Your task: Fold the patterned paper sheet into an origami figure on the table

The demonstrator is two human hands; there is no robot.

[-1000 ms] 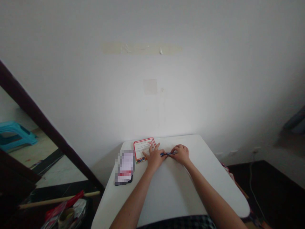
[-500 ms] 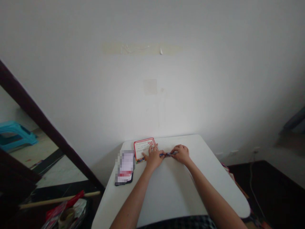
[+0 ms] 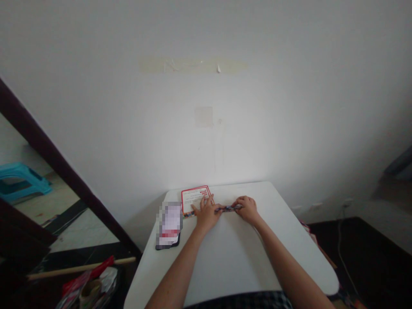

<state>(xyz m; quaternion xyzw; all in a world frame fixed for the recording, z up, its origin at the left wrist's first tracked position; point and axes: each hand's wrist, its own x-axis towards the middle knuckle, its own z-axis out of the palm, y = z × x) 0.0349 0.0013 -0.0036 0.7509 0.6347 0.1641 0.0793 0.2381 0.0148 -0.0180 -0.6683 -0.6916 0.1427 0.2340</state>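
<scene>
A narrow, dark multicoloured patterned strip (image 3: 229,209) lies on the white table between my hands; it looks like folded paper, but its ends are hidden under my fingers. My right hand (image 3: 246,207) is closed, pinching the strip's right end with bent fingers. My left hand (image 3: 207,213) has its fingers spread over a white printed sheet with a red border (image 3: 192,196), while its thumb rests on the strip's left end. Colourful pattern shows along the sheet's near edge. Whether strip and sheet are joined I cannot tell.
A phone (image 3: 170,225), its screen pixelated, lies left of the sheet on the white table (image 3: 231,266). The table's far edge meets the wall (image 3: 257,107). On the floor at left stand a container of odds and ends (image 3: 92,285) and a dark-framed mirror (image 3: 64,159) reflecting a blue stool.
The near edge of the sheet now sits slightly farther from me, showing a thinner patterned band. My right hand has shifted very slightly right; the strip stays between my hands.
</scene>
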